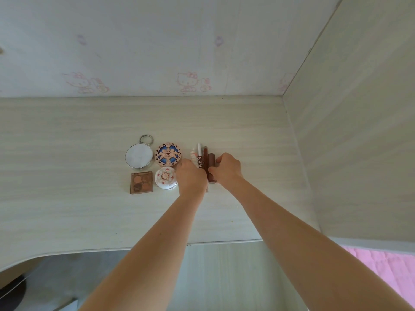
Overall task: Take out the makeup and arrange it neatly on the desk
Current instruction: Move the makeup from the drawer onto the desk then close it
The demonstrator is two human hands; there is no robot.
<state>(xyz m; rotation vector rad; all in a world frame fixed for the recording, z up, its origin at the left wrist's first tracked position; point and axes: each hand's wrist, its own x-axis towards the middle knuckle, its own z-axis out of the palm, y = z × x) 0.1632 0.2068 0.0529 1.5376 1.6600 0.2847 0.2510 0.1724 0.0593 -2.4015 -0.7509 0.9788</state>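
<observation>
**Inspector:** Presently, the brown lip tube [211, 168] lies at the right end of the row of slim sticks [200, 157] on the desk [67, 135]. Your right hand [228, 170] curls round it, thumb and fingers pinching its side.

**Operator:** And my left?

**Inspector:** Your left hand [192, 177] covers the sticks' near ends; whether its fingers grip anything, I cannot tell. Press both hands inward gently, squaring the ends level. Keep clear of the floral white compact [165, 177], just beside your left hand, and the eyeshadow palette [141, 182].
</observation>
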